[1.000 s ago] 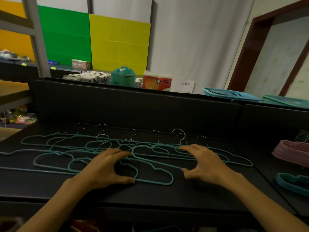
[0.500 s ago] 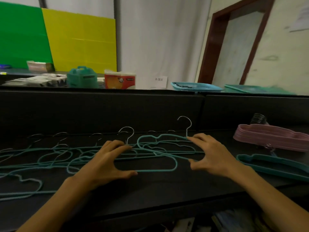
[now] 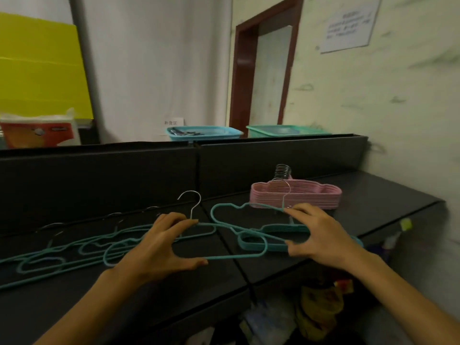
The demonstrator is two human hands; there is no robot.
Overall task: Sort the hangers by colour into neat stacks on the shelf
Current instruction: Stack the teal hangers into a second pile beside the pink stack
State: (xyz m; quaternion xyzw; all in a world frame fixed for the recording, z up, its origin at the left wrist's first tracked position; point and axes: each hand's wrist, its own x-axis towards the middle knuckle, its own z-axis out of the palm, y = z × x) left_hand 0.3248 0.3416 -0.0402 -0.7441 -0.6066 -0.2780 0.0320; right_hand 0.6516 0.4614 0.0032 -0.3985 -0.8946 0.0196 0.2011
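My left hand (image 3: 161, 247) grips a teal hanger (image 3: 224, 257), fingers on its top bar by the metal hook and thumb at its lower bar. My right hand (image 3: 316, 235) holds a second teal hanger (image 3: 219, 207) at its neck, just below the hook. Both hangers hover over a low stack of teal hangers (image 3: 251, 245) on the black shelf (image 3: 373, 195). A neat stack of pink hangers (image 3: 296, 195) lies just behind it. Several loose teal hangers (image 3: 62, 252) spread across the shelf to the left.
A black back panel (image 3: 273, 160) walls the shelf's rear. Behind it stand a blue basket (image 3: 204, 133), a green basket (image 3: 281, 130) and an orange-white pack (image 3: 37, 130). The wall is close on the right. Cluttered goods (image 3: 318, 310) sit on the shelf below.
Both hands have carried teal hangers to the right, from the loose spread to above the teal stack in front of the pink stack. My view has swung right with them.
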